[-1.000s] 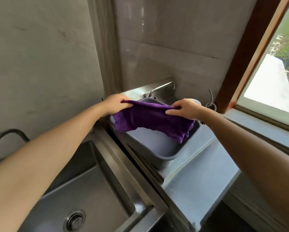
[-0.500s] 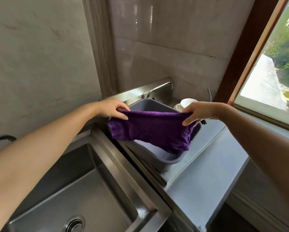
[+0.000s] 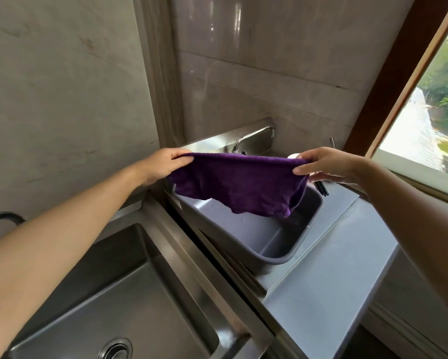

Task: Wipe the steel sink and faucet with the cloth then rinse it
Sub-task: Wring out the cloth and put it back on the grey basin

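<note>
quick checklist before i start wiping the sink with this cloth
1. Grip: left hand and right hand each pinch a top corner of the purple cloth: ok.
2. Cloth spread out, not bunched: ok.
3. Cloth over the steel sink: not ok, it hangs over the grey tub beside it.
4. Cloth damp: cannot tell.
5. Faucet behind the tub off: ok, no stream shows at its spout.

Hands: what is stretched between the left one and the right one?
In the head view, the purple cloth spans the gap: the left hand pinches one top corner, the right hand the other, and it hangs over the grey tub.
</note>
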`<state>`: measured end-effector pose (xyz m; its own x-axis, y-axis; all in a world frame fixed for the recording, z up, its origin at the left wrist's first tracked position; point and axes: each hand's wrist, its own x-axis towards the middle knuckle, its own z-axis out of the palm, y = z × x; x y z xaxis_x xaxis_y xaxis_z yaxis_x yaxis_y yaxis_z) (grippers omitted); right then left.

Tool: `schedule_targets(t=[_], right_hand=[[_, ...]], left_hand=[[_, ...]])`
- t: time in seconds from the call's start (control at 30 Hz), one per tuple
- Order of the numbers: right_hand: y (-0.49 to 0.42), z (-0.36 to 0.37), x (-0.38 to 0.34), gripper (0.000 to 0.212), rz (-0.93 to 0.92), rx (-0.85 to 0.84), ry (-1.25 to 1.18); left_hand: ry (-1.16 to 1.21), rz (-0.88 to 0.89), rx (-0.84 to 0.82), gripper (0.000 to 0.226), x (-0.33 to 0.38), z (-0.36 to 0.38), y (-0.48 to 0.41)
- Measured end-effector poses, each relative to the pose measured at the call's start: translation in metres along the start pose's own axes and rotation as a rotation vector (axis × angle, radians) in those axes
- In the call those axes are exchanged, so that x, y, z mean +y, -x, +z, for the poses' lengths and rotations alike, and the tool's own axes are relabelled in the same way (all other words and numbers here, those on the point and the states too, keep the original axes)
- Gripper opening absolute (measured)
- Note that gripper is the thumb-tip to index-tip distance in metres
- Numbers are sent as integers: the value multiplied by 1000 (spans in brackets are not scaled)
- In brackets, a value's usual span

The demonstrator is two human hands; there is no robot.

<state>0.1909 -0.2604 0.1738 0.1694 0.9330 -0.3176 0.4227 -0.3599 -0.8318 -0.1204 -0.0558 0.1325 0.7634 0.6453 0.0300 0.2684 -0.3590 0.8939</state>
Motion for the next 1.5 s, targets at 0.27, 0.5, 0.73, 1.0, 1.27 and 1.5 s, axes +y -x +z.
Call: schedule_targets(t=[0.27,0.5,0.73,1.0,1.27,1.5], right_hand=[[-16,11,13,26,15,266,-168],[-29,42,3,9,32,614,-167],[-22,84,-55,9,-29,444,-313],[-6,77,-65,43,-131,-324,-402],[-17,52,-41,32,-108,-80,-208],[-38,114,30,23,-53,63,-595]], left_hand=[[-83,-23,115,11,-22,5,-12],[-121,-201,164,22,13,22,-27],[238,-338,-29,15,59,70,-30],[208,-319,-256,53,70,64,-29],[114,-176,-341,24,68,50,-25],[623,-169,-69,27,42,54,-39]])
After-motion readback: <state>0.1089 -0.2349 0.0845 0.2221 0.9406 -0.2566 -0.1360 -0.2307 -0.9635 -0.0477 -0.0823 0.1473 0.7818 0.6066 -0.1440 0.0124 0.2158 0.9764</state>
